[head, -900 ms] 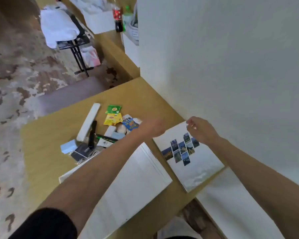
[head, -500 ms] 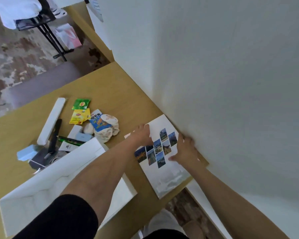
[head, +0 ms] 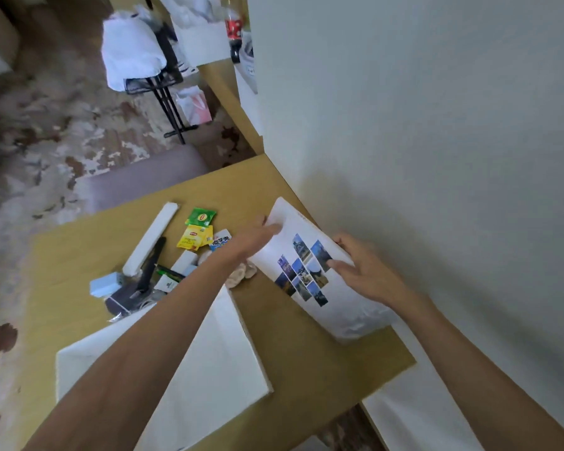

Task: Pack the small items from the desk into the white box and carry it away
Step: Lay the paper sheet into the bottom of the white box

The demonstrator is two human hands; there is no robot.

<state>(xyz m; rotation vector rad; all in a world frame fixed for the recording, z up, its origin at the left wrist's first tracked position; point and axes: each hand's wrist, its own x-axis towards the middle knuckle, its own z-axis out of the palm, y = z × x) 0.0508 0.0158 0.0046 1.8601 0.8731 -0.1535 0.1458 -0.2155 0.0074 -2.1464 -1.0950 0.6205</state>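
As the photo booklet (head: pixel 336 307) tilts up off the desk (head: pixel 306 353), right hand (head: pixel 368 275) grips it, left hand's (head: pixel 254 236) hold unclear; white box (head: pixel 215 369) next.

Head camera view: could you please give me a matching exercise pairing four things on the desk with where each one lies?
1 white booklet printed with photos
2 green tea sachet
3 small pale blue box
4 large white cardboard box

A under the left forearm
B beside the wall
C beyond the yellow sachets
D by the near end of the long white bar

Pairs: 1-B, 2-C, 3-D, 4-A
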